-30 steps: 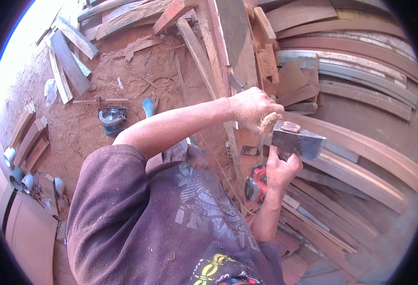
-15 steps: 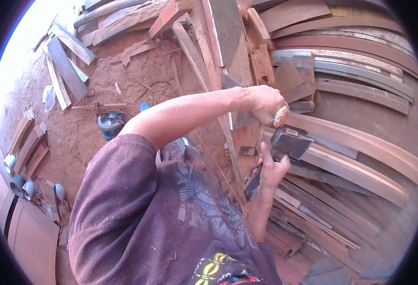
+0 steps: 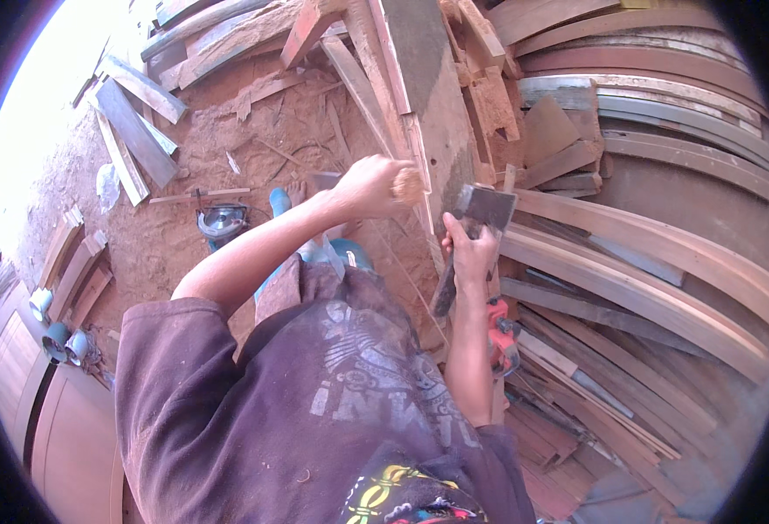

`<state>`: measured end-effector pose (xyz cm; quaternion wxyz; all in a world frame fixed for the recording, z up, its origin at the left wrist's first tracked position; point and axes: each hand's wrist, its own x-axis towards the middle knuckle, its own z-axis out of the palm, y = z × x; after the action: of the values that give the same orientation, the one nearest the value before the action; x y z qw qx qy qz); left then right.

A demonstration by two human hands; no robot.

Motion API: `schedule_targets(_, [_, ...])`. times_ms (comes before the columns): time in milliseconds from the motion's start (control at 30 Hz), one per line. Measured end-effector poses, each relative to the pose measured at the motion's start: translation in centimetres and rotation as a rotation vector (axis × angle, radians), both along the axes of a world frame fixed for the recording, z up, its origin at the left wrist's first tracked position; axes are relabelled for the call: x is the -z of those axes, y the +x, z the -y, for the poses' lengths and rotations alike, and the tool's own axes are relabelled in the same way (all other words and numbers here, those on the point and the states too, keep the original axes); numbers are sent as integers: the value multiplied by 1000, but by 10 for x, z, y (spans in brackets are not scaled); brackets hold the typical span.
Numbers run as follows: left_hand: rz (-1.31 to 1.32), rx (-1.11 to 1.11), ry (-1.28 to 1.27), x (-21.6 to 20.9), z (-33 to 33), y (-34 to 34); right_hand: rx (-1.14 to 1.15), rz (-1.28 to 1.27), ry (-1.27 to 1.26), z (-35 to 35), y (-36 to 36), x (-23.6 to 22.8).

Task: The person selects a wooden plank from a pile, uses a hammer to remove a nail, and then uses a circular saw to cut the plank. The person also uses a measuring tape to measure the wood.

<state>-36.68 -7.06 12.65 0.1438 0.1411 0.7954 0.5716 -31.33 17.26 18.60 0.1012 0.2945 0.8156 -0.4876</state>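
Note:
My left hand (image 3: 375, 188) is closed around a chisel (image 3: 409, 185). The round end of its wooden handle pokes out of the fist, and part of the metal blade shows beyond the wrist. This hand is just left of a long timber beam (image 3: 441, 131) with a dark, worn face. My right hand (image 3: 473, 253) grips a hatchet-like tool (image 3: 489, 207) with a flat, dark, rectangular head. Its dark handle slants down below the hand, while the head is over the near end of the beam. The chisel and this tool are apart.
A circular saw (image 3: 223, 223) lies on the sandy ground at left. Beside my right forearm is a red power tool (image 3: 503, 336). Long boards (image 3: 637, 297) fill the right side, and offcuts (image 3: 493, 100) lean by the beam. Wood panels (image 3: 79, 437) are at lower left.
My left hand has swung left with the chisel, away from the striking tool. My right hand has shifted left and up, turning the tool's flat face into view. The red power tool is now visible.

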Motion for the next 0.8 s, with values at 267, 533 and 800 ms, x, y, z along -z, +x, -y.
schedule_targets(267, [208, -293, 2, 53, -22, 45, -57, 118, 61, 0, -10, 3])
schedule_targets(533, [309, -348, 319, 49, -56, 22, 22, 111, -33, 4, -8, 3])
schedule_targets(800, [293, -406, 201, 62, -55, 38, -210, -26, 305, -6, -10, 4])
